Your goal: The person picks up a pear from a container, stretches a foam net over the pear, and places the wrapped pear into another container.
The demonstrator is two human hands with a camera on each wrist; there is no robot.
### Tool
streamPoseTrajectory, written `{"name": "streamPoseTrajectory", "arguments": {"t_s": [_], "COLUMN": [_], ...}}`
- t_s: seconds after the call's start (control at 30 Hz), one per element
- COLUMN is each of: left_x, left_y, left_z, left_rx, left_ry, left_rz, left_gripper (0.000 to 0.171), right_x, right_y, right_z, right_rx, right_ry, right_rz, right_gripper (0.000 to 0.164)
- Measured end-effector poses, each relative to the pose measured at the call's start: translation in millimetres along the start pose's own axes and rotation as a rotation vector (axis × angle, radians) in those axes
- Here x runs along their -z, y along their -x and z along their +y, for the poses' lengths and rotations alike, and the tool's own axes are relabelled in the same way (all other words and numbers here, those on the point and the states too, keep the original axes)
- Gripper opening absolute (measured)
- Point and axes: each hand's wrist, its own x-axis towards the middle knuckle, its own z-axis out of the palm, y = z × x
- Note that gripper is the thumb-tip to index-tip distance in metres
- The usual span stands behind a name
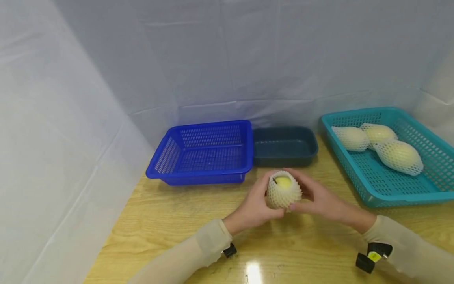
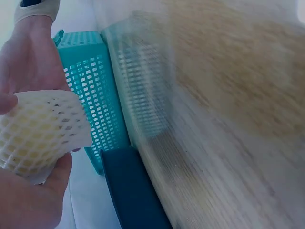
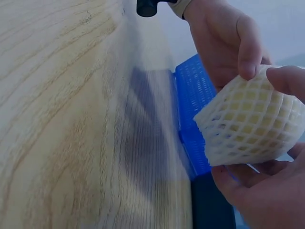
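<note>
A yellow pear (image 1: 283, 182) in a white foam net (image 1: 285, 198) is held up over the table between both hands, its stem end showing through the net's opening. My left hand (image 1: 254, 206) grips it from the left, thumb across the near side. On the other side my right hand (image 1: 320, 198) curls round it, with the thumb low at the front. In the left wrist view the netted pear (image 2: 35, 131) lies sideways between the two palms. The right wrist view shows the loose edge of the foam net (image 3: 214, 138) sticking out past the fruit.
A blue basket (image 1: 200, 172) stands at the back left, beside a dark teal tray (image 1: 285, 161). To the right, a turquoise basket (image 1: 372, 199) holds netted fruits (image 1: 399, 156). White sheeting (image 1: 227, 59) hangs behind the wooden table (image 1: 170, 221).
</note>
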Motion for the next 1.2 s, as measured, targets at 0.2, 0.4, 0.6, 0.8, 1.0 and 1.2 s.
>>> {"name": "streamPoseTrajectory", "arguments": {"t_s": [0.2, 0.4, 0.6, 0.8, 1.0, 1.2], "left_x": [-0.6, -4.1, -8.3, -10.2, -14.1, -19.0], "left_y": [3.4, 4.7, 2.3, -1.1, -7.6, -16.2], "left_z": [1.5, 7.1, 9.1, 6.1, 4.5, 4.5], "left_rx": [0.01, 0.016, 0.076, 0.08, 0.077, 0.137], "left_ry": [0.004, -0.097, -0.077, 0.075, 0.191, 0.273], "left_rz": [0.025, 0.058, 0.066, 0.033, -0.01, -0.059], "left_gripper": [0.092, 0.093, 0.093, 0.088, 0.082, 0.082], "right_x": [-3, -7, -9, -4, 2, 7], "right_y": [0, 1, 2, 5, 10, 14], "right_z": [-2, -7, -11, -10, -9, -16], "right_rx": [-0.008, -0.099, -0.13, -0.112, -0.087, -0.142], "right_ry": [-0.013, -0.082, -0.087, 0.01, -0.002, 0.077], "right_rz": [0.052, 0.122, 0.15, 0.142, 0.122, 0.154], "right_gripper": [0.079, 0.08, 0.082, 0.082, 0.079, 0.077]}}
